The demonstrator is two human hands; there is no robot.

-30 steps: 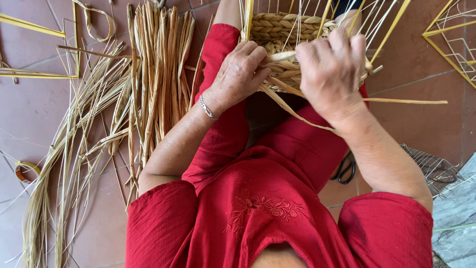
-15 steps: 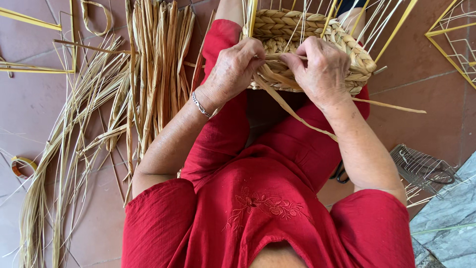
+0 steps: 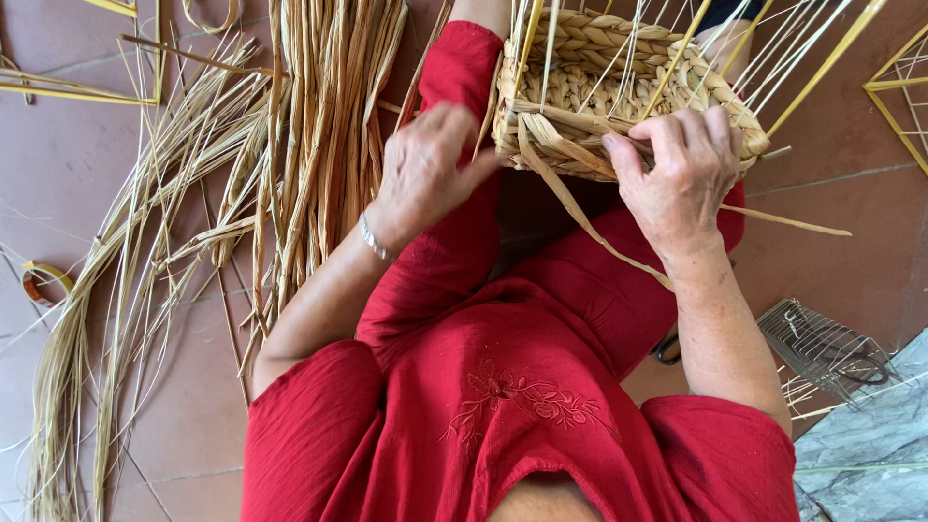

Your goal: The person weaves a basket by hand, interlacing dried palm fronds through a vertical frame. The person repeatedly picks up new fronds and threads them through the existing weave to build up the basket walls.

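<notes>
A half-woven straw basket (image 3: 619,92) on a yellow wire frame rests on my lap, over red trousers. My right hand (image 3: 677,179) presses on the basket's near rim, fingers curled over the braided weave. My left hand (image 3: 425,174) sits just left of the basket, its thumb and fingers touching the basket's left corner, with no strand visibly gripped. A long flat straw strand (image 3: 590,227) hangs from the basket's near side and runs down across my right thigh. A silver bracelet is on my left wrist.
A thick bundle of dried straw (image 3: 309,135) lies on the brown tiled floor at my left, spreading toward the lower left. Yellow wire frames (image 3: 899,87) stand at the right and top left. A wire rack (image 3: 822,343) lies at the right, by a grey stone slab.
My left hand has come off the basket's rim and moved left and down. My right hand has slid right along the rim. The camera has tilted a little.
</notes>
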